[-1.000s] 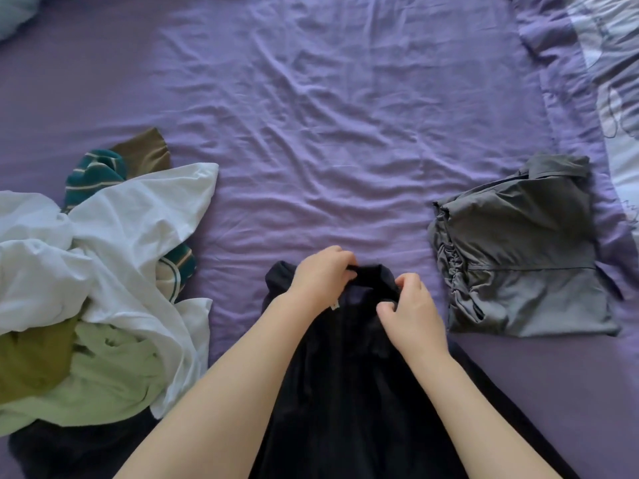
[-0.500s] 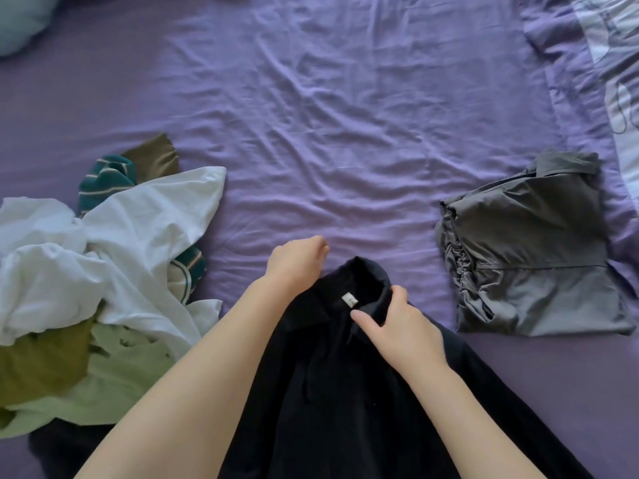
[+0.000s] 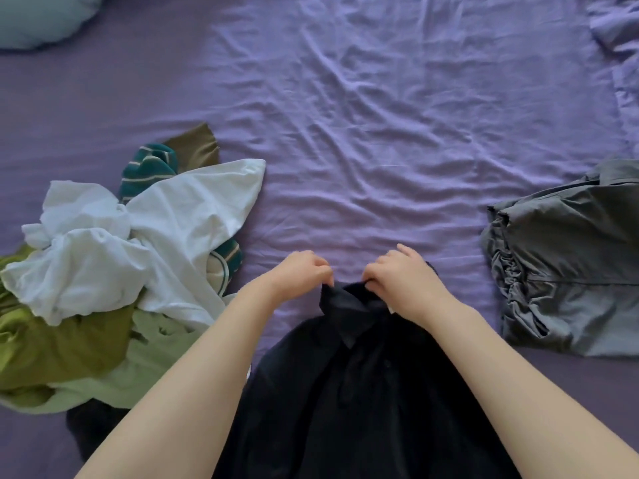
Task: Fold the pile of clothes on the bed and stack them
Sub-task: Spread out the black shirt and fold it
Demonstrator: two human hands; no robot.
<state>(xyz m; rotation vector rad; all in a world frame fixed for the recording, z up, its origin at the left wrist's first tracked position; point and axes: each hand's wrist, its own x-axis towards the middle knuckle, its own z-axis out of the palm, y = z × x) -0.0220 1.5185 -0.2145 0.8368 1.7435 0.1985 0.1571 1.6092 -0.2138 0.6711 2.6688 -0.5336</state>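
We are keeping the black collared shirt (image 3: 363, 392) spread on the purple bed sheet (image 3: 363, 133); our left hand (image 3: 301, 271), off the cloth moments ago, and right hand (image 3: 404, 278) are now both pinching its collar (image 3: 349, 302), squaring it for folding.

both hands pinching, arms reaching forward

your left hand (image 3: 304, 271) and right hand (image 3: 403, 276) sit close together, knuckles up, fingers curled down and pinching dark cloth. both bare forearms stretch forward from the lower corners and converge toward the middle.
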